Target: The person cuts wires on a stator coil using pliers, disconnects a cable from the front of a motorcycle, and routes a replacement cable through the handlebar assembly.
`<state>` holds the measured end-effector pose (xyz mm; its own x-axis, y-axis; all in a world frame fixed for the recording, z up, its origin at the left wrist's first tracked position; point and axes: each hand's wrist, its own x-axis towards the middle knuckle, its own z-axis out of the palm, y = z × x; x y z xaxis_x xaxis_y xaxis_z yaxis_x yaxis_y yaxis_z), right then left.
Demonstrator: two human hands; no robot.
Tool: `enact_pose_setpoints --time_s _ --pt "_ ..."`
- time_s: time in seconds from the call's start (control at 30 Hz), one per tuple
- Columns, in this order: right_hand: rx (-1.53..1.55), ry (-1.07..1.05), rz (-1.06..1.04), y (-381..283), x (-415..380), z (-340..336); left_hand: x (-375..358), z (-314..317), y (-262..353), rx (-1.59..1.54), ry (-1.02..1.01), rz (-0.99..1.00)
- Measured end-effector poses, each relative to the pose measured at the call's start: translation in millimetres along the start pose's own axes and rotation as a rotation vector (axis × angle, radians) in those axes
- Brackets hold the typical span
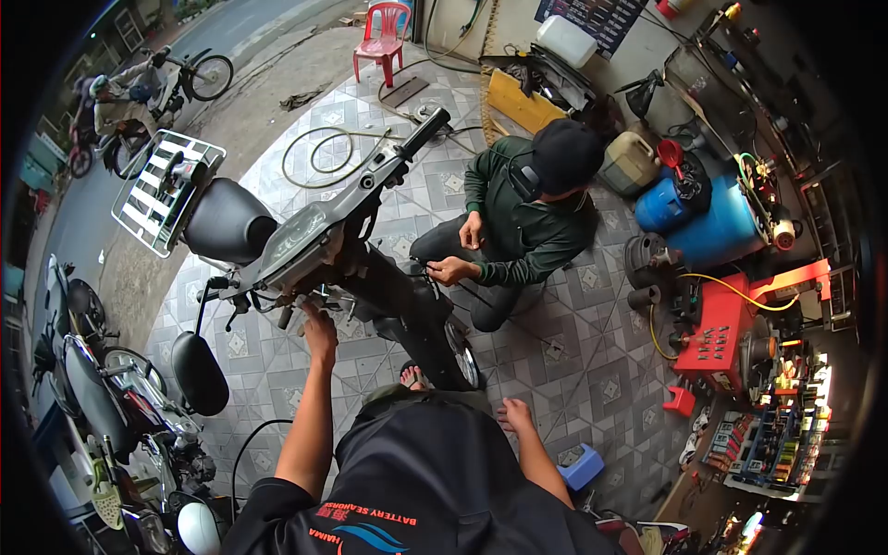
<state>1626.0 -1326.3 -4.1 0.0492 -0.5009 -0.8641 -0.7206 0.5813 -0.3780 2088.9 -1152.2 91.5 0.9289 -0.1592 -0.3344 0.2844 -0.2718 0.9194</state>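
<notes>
A partly stripped motorbike (305, 236) with a black seat (229, 222) stands in front of me. My left hand (319, 324) reaches up to the handlebar area, near wires and a lever under the grey cover; its fingertips are partly hidden, so I cannot make out what they hold. On the right of my body, my right hand (515, 415) hangs low above the tiles with its fingers apart and nothing in it. A co-worker (532, 203) in a dark cap and green top crouches beyond the bike, both hands near a thin dark cable.
Blue containers (712, 227), a red machine (717, 333) and tool racks (786, 425) line the right side. A blue box (581, 467) lies near my right arm. Parked motorbikes (102, 388) stand left. A red chair (382, 42) and coiled hose (319, 162) are farther off.
</notes>
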Motion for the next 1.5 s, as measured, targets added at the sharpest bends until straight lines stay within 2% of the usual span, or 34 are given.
enact_pose_setpoints --time_s 0.3,1.5 --pt "-0.036 -0.02 -0.002 8 -2 -1 -5 -4 8 -0.042 -0.032 -0.064" --pt "-0.027 -0.041 -0.011 -4 -16 1 -18 -4 25 -0.101 -0.058 -0.075"
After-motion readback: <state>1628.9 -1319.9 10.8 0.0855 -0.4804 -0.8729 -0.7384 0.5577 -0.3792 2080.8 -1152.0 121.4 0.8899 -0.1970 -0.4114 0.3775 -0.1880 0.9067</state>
